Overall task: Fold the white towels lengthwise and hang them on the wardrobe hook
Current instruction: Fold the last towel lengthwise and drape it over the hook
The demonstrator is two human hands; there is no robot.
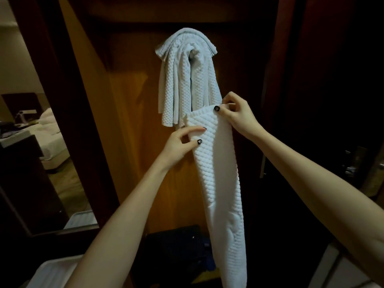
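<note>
Below the wardrobe hook (193, 53), folded towel (220, 173), top pinched by left hand (182, 142) and right hand (236, 115): light pinches may let fold open; crowded hook may shed hung towels (182, 80).

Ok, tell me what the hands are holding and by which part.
The folded white towel, at its top end: the right hand pinches the upper right corner, the left hand pinches the left edge just below.
</note>
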